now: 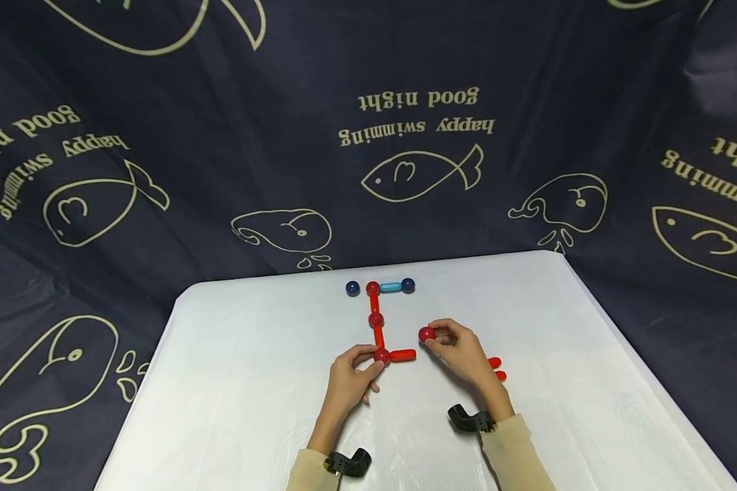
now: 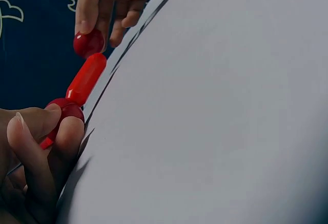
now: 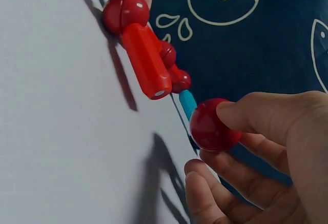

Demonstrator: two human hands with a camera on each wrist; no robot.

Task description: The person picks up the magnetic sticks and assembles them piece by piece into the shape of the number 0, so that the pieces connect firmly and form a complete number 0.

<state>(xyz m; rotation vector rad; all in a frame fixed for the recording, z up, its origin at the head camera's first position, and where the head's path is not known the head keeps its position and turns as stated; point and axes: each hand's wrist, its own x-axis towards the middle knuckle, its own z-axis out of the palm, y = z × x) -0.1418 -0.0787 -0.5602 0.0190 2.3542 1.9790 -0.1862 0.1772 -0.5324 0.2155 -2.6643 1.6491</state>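
Note:
My left hand (image 1: 346, 383) pinches the near red ball (image 1: 381, 356) of a ball-and-rod chain between thumb and fingers. From that ball a red rod (image 1: 403, 355) sticks out to the right, its far end free. Two more red rods link it to a middle red ball (image 1: 376, 320) and a far red ball (image 1: 372, 289). A light blue rod (image 1: 390, 287) joins the far one to a dark blue ball (image 1: 408, 286). Thumb and fingers of my right hand (image 1: 463, 354) hold a loose red ball (image 3: 215, 125), a small gap away from the free rod's tip.
A separate dark blue ball (image 1: 353, 288) lies just left of the chain's far end. Two loose red rods (image 1: 494, 363) show beside my right forearm. The white table (image 1: 252, 382) ends at a dark, fish-patterned cloth (image 1: 430, 225) behind it.

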